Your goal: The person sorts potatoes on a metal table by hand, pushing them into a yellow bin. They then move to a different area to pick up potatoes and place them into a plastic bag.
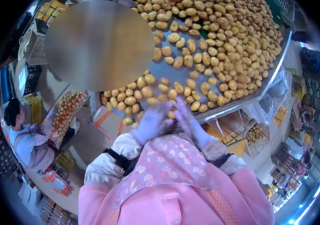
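Potatoes point(130, 100) lie on a metal sorting table point(180, 75) in front of me, heaped thickly toward the right. My left hand point(152, 120), in a pale glove, is at the near edge among the potatoes, blurred, with its thumb apart from its fingers. Beside it, my right hand point(186, 117), gloved too, reaches forward with its fingers stretched out flat. Between the two hands shows a small potato point(171, 114). The fingertips of both hands point at the potatoes just beyond them.
A round blurred patch hides the table's far left. At left, a person point(26, 138) is beside a mesh sack of potatoes point(68, 112). Yellow crates point(32, 108) stand behind. Below the table's right edge hang plastic bags point(267, 105), near a crate of potatoes point(255, 133).
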### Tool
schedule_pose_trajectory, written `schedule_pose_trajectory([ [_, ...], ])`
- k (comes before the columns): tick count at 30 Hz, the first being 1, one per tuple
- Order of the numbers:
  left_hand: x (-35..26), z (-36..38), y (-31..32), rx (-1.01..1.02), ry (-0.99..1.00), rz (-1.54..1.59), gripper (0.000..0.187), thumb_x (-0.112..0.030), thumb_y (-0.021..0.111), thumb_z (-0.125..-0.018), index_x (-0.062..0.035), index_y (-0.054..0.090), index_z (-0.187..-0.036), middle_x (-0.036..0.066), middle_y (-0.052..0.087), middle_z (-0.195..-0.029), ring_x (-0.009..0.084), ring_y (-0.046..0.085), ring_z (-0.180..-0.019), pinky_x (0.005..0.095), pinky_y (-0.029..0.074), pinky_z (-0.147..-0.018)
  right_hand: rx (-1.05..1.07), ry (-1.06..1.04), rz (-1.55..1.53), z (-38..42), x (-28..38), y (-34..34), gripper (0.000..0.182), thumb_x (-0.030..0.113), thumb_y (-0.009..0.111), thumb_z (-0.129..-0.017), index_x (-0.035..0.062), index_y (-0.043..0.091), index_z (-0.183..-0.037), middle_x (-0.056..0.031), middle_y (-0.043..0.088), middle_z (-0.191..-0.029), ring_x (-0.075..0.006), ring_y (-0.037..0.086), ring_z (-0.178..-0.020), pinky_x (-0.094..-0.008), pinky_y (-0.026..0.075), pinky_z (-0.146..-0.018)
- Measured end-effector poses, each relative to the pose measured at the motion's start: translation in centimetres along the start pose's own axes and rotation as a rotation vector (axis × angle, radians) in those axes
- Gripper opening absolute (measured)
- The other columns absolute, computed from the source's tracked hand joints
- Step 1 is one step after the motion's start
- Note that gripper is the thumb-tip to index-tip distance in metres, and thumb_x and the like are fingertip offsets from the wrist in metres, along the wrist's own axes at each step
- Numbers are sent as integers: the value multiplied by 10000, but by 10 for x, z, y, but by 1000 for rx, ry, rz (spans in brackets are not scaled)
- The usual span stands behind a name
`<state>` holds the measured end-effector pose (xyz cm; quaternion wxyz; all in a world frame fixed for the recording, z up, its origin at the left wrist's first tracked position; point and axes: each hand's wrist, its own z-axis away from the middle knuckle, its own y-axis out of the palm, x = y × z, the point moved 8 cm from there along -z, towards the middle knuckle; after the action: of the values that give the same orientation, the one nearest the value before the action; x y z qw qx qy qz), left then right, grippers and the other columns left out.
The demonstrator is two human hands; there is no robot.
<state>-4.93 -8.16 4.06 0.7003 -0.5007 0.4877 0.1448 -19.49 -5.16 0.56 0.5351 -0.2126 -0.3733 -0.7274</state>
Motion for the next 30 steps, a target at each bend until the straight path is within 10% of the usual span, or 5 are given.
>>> schedule_pose_trajectory([
  [6, 31, -3, -42, 30, 32, -403, 539, -222, 700, -835, -144, 578, -1354, 185, 532, -1391, 425, 480, -1327, 539, 353, -1149, -586, -481, 1396, 43, 71, -216, 202, 189, 632, -960, 51, 699, -1091, -125, 706, -1140, -316, 679, -1004, -405, 535, -887],
  [8, 76, 10, -93, -197, -198, -588, 572, -237, 675, -842, -169, 547, -1396, 226, 508, -1408, 473, 447, -1327, 576, 329, -1139, -1039, -189, 617, 108, 96, -337, 463, 207, 666, -934, 49, 555, -1354, -212, 620, -1312, -389, 622, -1153, -468, 507, -993],
  [10, 104, 29, -101, -311, -320, -675, 653, -290, 670, -872, -162, 488, -1486, 265, 439, -1501, 504, 398, -1366, 610, 301, -1138, -1330, 91, 1687, 144, 121, -381, 655, 250, 676, -926, 61, 414, -1496, -262, 454, -1494, -442, 454, -1363, -521, 406, -1125],
  [23, 65, 72, -48, 116, -11, -366, 565, -256, 736, -799, -319, 649, -1354, 154, 505, -1466, 411, 480, -1334, 551, 385, -1127, 675, -588, 1835, -83, 48, 13, 668, 504, 732, -782, 248, 590, -1382, -64, 479, -1524, -286, 363, -1474, -559, 211, -1236],
  [30, 97, -25, -160, -379, -135, -380, 364, -207, 704, -857, -94, 667, -1202, 190, 567, -1364, 418, 536, -1229, 545, 417, -1053, -300, -829, 1883, -277, 207, 44, 700, 536, 562, -981, 309, 330, -1601, -81, 322, -1665, -473, 274, -1496, -660, 191, -1190],
])
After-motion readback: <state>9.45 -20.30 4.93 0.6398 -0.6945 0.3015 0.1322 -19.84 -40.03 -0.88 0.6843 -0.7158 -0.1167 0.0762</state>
